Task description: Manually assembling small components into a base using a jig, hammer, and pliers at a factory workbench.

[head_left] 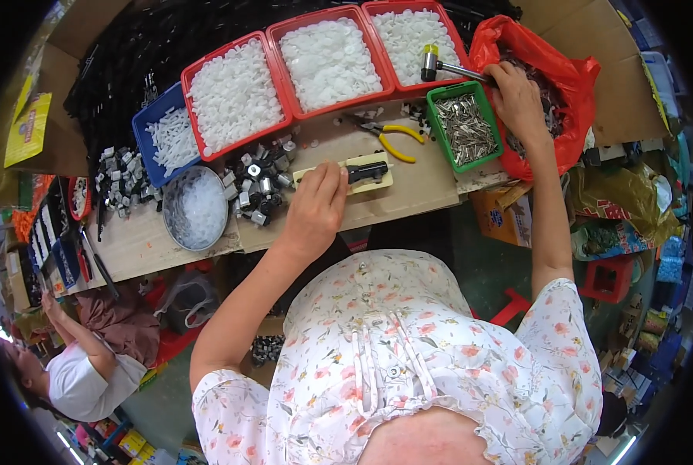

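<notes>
My left hand [315,209] lies over the left half of a cream block [377,184], its fingers pressed together at the end of a black part [367,171] set in the block. What sits under the fingertips is hidden. At the right, my right hand [517,97] grips the handle of a small mallet [430,63] with a yellow and black head. The mallet head is over the edge of the right red tray, above the green bin [464,130] of small metal pins. Yellow-handled pliers [393,136] rest on the cardboard between my hands.
Red trays [291,101] of white plastic pieces line the back. A blue bin [151,172], a metal bowl [195,208] and loose metal-and-black parts [257,186] are at the left. A red bag [579,70] stands at the right. Another person [91,364] sits at far left.
</notes>
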Tool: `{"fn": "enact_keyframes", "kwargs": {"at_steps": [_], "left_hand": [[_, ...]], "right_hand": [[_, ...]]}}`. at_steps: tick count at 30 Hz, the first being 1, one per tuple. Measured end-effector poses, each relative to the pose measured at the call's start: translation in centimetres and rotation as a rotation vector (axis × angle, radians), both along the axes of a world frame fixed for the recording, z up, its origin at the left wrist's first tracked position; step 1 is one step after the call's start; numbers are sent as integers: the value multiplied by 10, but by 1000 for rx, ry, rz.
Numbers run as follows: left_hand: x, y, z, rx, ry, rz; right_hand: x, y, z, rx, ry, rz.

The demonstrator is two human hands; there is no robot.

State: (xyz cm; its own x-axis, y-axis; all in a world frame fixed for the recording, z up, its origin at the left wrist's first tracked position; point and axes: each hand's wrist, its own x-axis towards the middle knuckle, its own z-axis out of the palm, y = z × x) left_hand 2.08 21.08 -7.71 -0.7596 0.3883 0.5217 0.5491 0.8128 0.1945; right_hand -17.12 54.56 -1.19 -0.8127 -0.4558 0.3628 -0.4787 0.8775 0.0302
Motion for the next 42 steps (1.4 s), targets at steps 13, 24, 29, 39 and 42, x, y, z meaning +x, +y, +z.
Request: {"fn": "enact_keyframes", "kwargs": {"at_steps": [13, 24, 29, 39, 42], "left_hand": [[1, -2, 4, -137, 41, -41], [1, 1, 5, -66, 62, -40], [5, 5, 1, -104, 11, 18], [37, 44, -13, 34, -16, 184], [36, 43, -16, -16, 12, 181]], "right_hand": [[90, -28, 46, -506, -262, 274], [159, -61, 20, -387, -397, 283], [163, -67, 7, -126, -512, 195], [148, -88, 37, -573, -299, 494], [149, -98, 35, -568, -349, 492]]}}
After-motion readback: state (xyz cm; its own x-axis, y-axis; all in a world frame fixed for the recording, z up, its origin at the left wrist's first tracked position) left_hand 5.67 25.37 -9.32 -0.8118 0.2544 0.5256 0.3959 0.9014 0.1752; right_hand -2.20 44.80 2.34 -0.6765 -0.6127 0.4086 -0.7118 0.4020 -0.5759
